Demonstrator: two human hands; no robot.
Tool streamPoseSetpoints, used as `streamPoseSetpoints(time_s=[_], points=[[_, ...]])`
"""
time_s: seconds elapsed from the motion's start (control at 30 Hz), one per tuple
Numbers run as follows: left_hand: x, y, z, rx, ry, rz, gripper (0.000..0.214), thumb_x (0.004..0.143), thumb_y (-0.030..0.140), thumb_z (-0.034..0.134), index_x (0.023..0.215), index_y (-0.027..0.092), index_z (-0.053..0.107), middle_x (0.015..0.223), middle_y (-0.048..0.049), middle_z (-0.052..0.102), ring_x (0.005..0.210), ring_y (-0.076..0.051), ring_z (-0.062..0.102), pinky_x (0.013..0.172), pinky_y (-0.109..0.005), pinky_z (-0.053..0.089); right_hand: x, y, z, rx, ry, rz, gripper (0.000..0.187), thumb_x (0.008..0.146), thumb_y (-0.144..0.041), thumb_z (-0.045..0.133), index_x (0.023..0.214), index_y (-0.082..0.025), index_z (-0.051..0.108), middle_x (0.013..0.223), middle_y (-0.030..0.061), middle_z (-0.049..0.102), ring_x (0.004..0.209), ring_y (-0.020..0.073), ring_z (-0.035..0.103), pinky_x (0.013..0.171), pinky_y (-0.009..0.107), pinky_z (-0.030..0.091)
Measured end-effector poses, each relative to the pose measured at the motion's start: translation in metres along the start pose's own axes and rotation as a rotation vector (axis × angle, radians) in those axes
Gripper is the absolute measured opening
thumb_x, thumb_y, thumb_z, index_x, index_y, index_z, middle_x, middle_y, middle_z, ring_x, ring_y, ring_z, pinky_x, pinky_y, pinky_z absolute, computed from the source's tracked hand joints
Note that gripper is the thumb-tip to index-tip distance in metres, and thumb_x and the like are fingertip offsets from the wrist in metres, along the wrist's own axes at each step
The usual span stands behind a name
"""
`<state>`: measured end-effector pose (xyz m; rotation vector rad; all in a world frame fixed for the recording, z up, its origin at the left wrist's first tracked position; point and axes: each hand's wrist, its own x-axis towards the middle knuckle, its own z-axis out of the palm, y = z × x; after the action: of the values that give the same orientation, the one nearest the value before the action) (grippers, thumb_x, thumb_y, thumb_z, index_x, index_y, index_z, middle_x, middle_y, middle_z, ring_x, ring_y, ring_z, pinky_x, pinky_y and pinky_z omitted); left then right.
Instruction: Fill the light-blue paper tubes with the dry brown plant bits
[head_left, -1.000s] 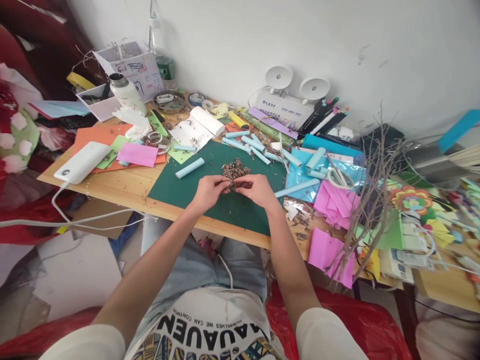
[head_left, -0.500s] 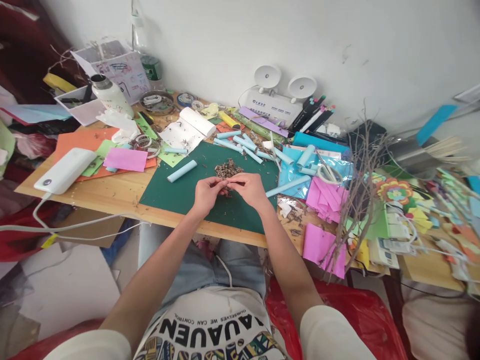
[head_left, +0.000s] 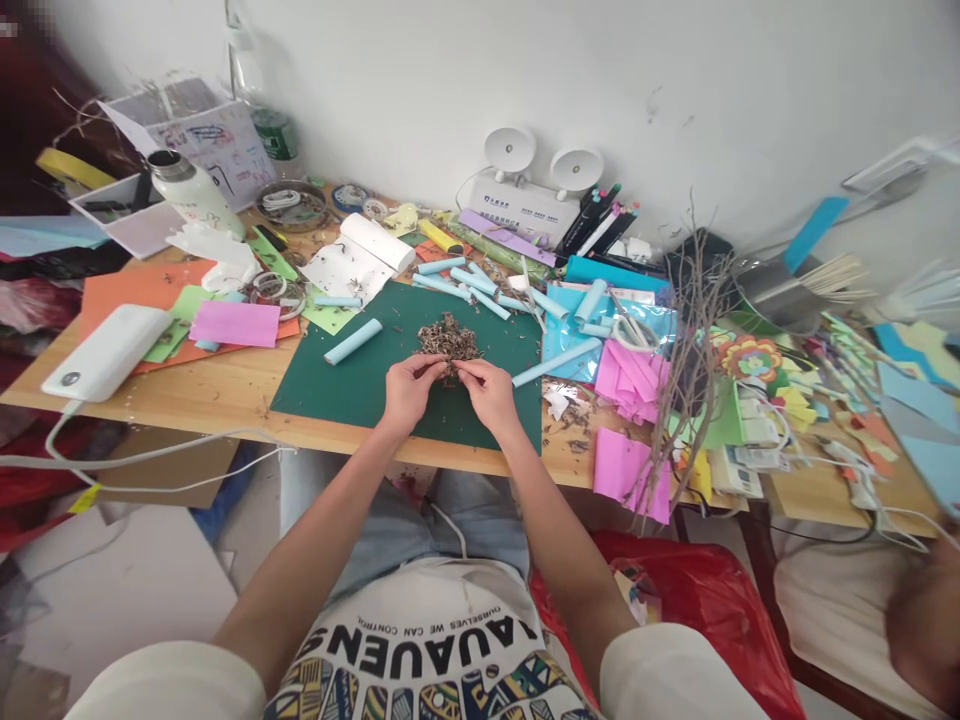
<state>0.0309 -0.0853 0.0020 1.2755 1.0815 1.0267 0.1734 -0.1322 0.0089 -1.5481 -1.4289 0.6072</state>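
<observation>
On the green cutting mat [head_left: 322, 390] lies a heap of brown broken twig bits [head_left: 450, 335]. My left hand [head_left: 409, 393] is at the heap's near left edge, thumb and forefinger pinched together. Opposite it, my right hand [head_left: 487, 393] is pinched in the same way, with a small gap between the hands. Brown bits show between the fingertips, but whatever is in each pinch is too small to make out. A light blue paper roll [head_left: 353, 342] lies on the mat left of the heap, and several more blue rolls [head_left: 484, 290] lie behind it.
Upright dry branches [head_left: 694, 350] stand at the right, near pink paper [head_left: 632, 470] and scissors [head_left: 637, 338]. A white power bank [head_left: 105, 352] with a cable lies at the left table edge. Behind are a white bottle [head_left: 195, 195] and an emergency lamp [head_left: 525, 205]. A person's arm shows far right.
The view has shifted slightly right, so the table things appear further left. My hands have moved a little apart, and more of the twig heap shows between them.
</observation>
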Motion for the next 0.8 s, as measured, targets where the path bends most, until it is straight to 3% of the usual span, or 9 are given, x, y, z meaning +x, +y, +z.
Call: streamPoseSetpoints(time_s=[0.07, 0.23, 0.37, 0.67, 0.8], points=[[0.001, -0.001, -0.002, -0.03, -0.022, 0.011, 0.028, 0.073, 0.038, 0.072, 0.088, 0.015, 0.075, 0.095, -0.0075, 0.073, 0.08, -0.016, 0.067, 0.077, -0.028, 0.055, 0.0, 0.0, -0.002, -0.016, -0.021, -0.032, 0.021, 0.088, -0.022, 0.056, 0.096, -0.02, 0.076, 0.095, 0.0064, 0.073, 0.081, 0.0173, 0.066, 0.075, 0.029, 0.052], [0.002, -0.003, -0.002, -0.059, -0.029, -0.064, 0.028, 0.07, 0.037, 0.075, 0.086, 0.015, 0.076, 0.083, -0.0063, 0.074, 0.072, -0.016, 0.068, 0.075, -0.03, 0.058, -0.002, -0.003, 0.003, 0.056, -0.01, -0.012, 0.025, 0.082, -0.027, 0.066, 0.105, -0.021, 0.074, 0.099, 0.0071, 0.073, 0.079, 0.0178, 0.068, 0.074, 0.03, 0.055], [0.003, -0.006, -0.001, -0.059, -0.054, -0.076, 0.03, 0.071, 0.039, 0.074, 0.087, 0.015, 0.076, 0.075, -0.0053, 0.074, 0.066, -0.016, 0.067, 0.071, -0.031, 0.058, -0.004, -0.004, 0.007, 0.046, 0.11, -0.008, 0.014, 0.083, -0.028, 0.065, 0.09, -0.022, 0.076, 0.088, 0.0055, 0.075, 0.078, 0.0198, 0.069, 0.077, 0.032, 0.055], [-0.004, -0.009, 0.0, 0.032, -0.059, 0.091, 0.021, 0.082, 0.031, 0.063, 0.089, 0.016, 0.076, 0.083, -0.0057, 0.074, 0.068, -0.016, 0.067, 0.07, -0.027, 0.055, -0.005, 0.004, 0.016, -0.05, 0.096, -0.007, 0.018, 0.088, -0.03, 0.055, 0.084, -0.019, 0.068, 0.077, 0.0047, 0.07, 0.07, 0.0188, 0.063, 0.069, 0.03, 0.05], [-0.002, -0.012, -0.005, 0.108, -0.053, 0.153, 0.024, 0.085, 0.032, 0.061, 0.095, 0.017, 0.076, 0.087, -0.006, 0.074, 0.069, -0.015, 0.066, 0.071, -0.028, 0.054, -0.007, 0.003, 0.02, -0.033, 0.127, -0.054, 0.02, 0.089, -0.033, 0.056, 0.085, -0.019, 0.069, 0.082, 0.0049, 0.07, 0.075, 0.0186, 0.064, 0.073, 0.03, 0.051]])
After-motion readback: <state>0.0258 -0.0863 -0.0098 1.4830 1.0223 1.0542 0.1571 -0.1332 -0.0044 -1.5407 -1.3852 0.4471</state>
